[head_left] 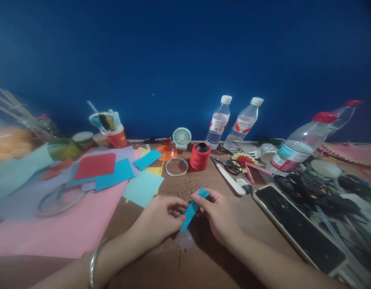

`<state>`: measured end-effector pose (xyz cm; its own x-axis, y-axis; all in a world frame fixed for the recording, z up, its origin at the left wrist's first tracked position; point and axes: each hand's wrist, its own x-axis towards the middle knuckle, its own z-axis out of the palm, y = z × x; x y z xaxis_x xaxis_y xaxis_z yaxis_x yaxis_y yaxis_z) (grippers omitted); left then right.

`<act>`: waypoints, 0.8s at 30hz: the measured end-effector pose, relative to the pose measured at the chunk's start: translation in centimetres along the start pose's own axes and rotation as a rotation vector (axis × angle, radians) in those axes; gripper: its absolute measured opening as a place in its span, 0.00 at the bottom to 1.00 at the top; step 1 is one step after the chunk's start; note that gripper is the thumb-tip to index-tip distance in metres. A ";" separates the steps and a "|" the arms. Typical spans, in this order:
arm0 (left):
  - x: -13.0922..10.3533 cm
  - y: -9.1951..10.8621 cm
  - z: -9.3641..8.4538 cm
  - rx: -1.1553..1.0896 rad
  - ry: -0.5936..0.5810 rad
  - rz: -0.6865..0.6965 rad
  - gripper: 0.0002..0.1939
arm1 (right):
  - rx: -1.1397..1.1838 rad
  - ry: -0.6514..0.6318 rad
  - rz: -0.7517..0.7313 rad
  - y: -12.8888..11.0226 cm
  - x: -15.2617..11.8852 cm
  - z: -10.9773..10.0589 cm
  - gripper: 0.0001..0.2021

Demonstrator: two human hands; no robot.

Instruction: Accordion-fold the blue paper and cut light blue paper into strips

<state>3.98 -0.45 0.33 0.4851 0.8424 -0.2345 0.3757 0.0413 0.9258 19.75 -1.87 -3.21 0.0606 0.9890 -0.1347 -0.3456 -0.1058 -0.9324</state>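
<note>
A narrow folded strip of blue paper [191,212] is held at a slant above the brown table. My left hand [163,218] pinches its lower left edge between thumb and fingers. Near the strip's upper end, my right hand [217,214] grips it with the thumb on top and the fingers behind. Small dark specks [185,184] lie scattered on the table just beyond the hands. A light blue sheet [143,188] rests to the left of them, and a red thread spool [200,156] stands behind.
Coloured paper [104,224] covers the left side. A phone [300,228], a white-handled cutter [230,178], scissors [232,166] and bottles [296,148] are on the right. A red cup [117,138], a small fan [182,137] and a tape ring [176,167] sit farther back.
</note>
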 end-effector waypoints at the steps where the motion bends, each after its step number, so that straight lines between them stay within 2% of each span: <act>1: 0.0 0.0 0.0 -0.007 0.000 -0.005 0.14 | 0.004 0.006 0.003 0.0 0.0 0.0 0.09; 9: 0.1 0.6 -0.2 -0.039 0.014 0.010 0.11 | 0.078 0.073 0.027 -0.3 0.0 0.1 0.11; 13: 0.2 0.4 -0.3 -0.038 0.034 -0.003 0.10 | 0.078 0.067 0.026 -0.3 -0.1 0.2 0.11; 21: 0.6 0.1 -0.7 -0.002 0.036 -0.084 0.09 | -0.006 0.082 -0.008 -0.4 0.2 -0.3 0.11; 24: 0.5 0.3 -1.1 0.049 0.036 -0.077 0.09 | -0.120 0.029 -0.039 -1.1 0.7 -0.9 0.09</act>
<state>3.51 0.61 0.83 0.4251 0.8564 -0.2930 0.4492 0.0814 0.8897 20.98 -1.20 -2.60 0.0997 0.9894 -0.1055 -0.2283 -0.0804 -0.9703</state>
